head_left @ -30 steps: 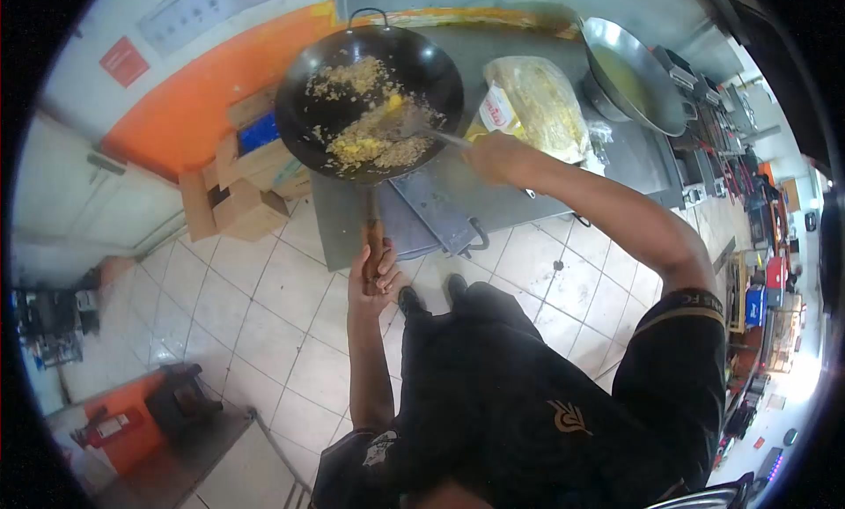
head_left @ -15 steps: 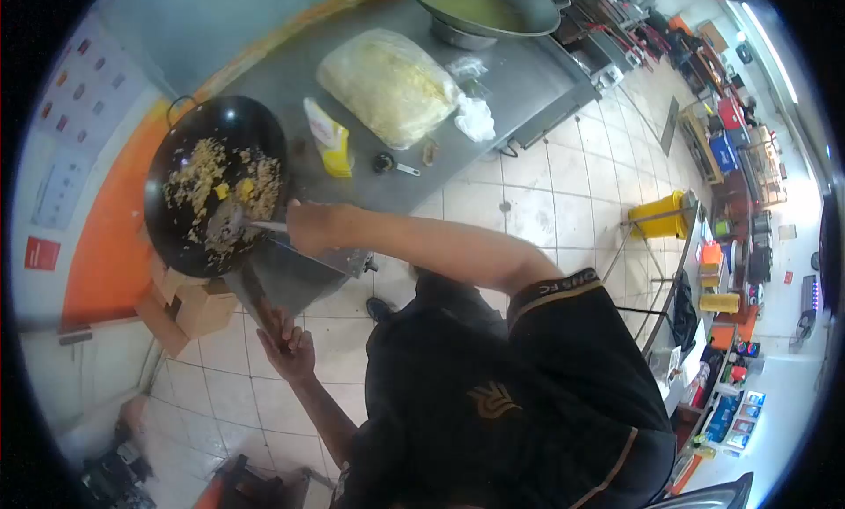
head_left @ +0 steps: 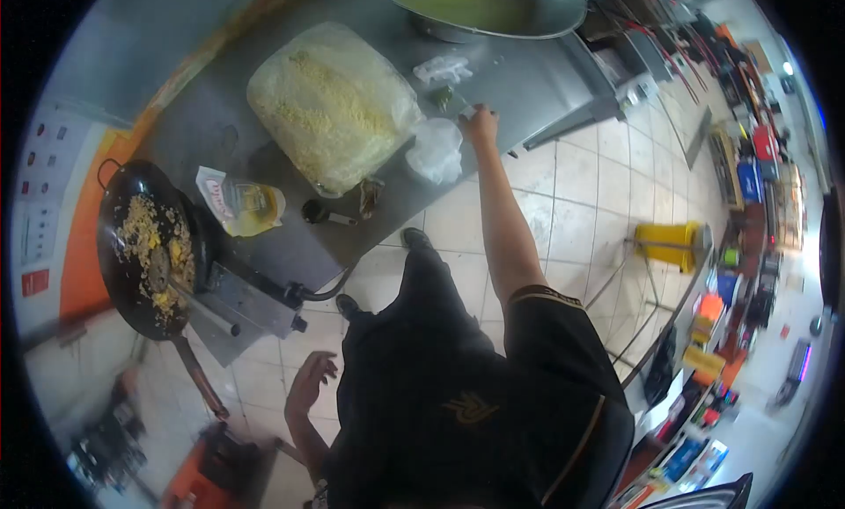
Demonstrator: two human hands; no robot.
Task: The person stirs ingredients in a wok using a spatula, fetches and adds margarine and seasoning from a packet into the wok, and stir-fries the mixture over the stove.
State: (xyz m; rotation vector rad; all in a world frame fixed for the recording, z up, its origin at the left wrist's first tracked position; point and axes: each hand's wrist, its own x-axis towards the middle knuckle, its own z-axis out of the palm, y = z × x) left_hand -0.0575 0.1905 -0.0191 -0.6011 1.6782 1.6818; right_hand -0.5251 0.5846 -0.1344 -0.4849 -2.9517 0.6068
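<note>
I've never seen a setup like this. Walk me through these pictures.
There is no machine here: these are a person's two bare hands. One camera, worn on the person's head, takes every picture, looking forward and down, so the person's own dark shirt shows below.

On the metal counter lie a large clear bag of yellowish food, a yellow-and-white packet, a small black scoop and a white plastic bag. At the far end is a wide pan of liquid. At the picture's left, a wok holds cooked food, with a metal ladle resting in it.

The right hand is at a small clear bag; whether it grips it, I cannot tell. The left hand is empty.
</note>
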